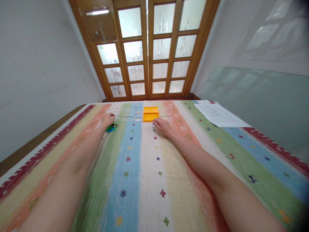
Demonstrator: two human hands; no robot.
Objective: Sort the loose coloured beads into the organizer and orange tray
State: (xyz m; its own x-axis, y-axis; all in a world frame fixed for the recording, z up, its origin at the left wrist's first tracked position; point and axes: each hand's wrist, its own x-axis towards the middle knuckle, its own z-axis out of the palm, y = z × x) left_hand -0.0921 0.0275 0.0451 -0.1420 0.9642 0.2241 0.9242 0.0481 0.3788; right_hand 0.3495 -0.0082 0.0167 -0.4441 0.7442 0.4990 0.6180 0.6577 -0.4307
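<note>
A bright yellow two-part tray [151, 110] lies near the far edge of the table, with clear plastic compartments [127, 115] reaching out on its left and fainter ones on its right. My right hand [163, 126] is at the tray's front right corner, fingers curled together; whether they grip the rim is too small to tell. At the left end of the clear plastic, my left hand [107, 119] has its fingertips pinched, and what is between them cannot be made out. Just below that hand sits a small shiny green and blue heap [111, 128], partly covered by the wrist.
A striped, patterned tablecloth [149, 180] covers the table. White printed sheets [217, 114] lie at the far right. Beyond the table stand wooden doors with glass panes [159, 50]. A pale glass-like panel [260, 96] leans along the right wall.
</note>
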